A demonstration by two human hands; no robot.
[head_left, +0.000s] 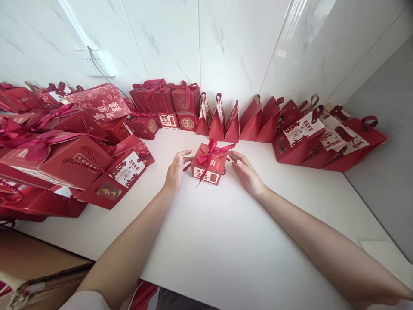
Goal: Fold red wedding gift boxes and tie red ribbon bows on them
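Observation:
A small red gift box [197, 170] stands upright on the white table [206, 241], tied with a dark pink ribbon bow [211, 156]. Chinese characters are printed on its front and pale lower band. Dark cord loops show at its sides. My left hand [175, 172] is at the box's left side, fingers stretched out, close to the cord loop. On the opposite side my right hand [247, 174] has its fingers extended near the ribbon's end and the box's right face. Neither hand grips the box; whether any fingertip touches it is unclear.
Many red gift boxes [61, 161] pile up at the left. Ribboned boxes [151, 101] and triangular boxes [251, 122] line the tiled wall [174, 38]. More handled boxes [298, 135] lean at the right. A cardboard carton [41, 262] is at lower left, and a socket [93, 63] above.

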